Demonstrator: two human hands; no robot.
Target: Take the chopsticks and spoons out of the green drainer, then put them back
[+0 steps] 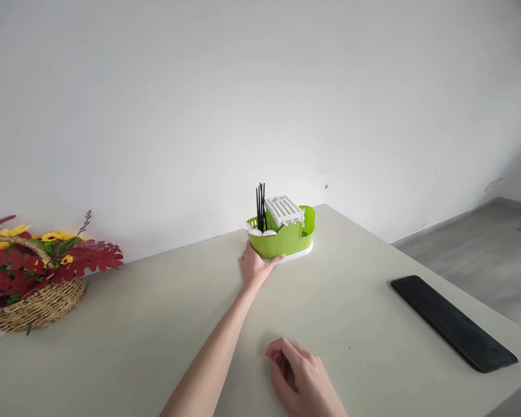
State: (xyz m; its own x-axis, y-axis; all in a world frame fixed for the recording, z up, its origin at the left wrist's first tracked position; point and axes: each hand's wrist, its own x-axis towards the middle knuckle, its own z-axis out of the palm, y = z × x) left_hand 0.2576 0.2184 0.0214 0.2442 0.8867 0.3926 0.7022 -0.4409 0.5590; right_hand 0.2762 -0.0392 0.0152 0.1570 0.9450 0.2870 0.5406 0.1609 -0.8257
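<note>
A lime-green cutlery caddy (286, 238) on a white base stands at the far side of the table, near the wall. Black chopsticks (260, 205) stick up from its left compartment, white spoons (260, 232) lie at its left rim, and a white slotted rack (283, 209) rests on top. My left hand (255, 266) reaches far out and grips the caddy's near-left wall, thumb along the bottom edge. My right hand (301, 376) rests on the table close to me, fingers loosely curled, holding nothing.
A wicker basket (35, 304) of red and yellow artificial flowers sits at the table's left edge. A flat black rectangular slab (454, 322) lies at the right, near the table's edge. The cream table (156, 324) stands against a white wall; grey floor lies beyond to the right.
</note>
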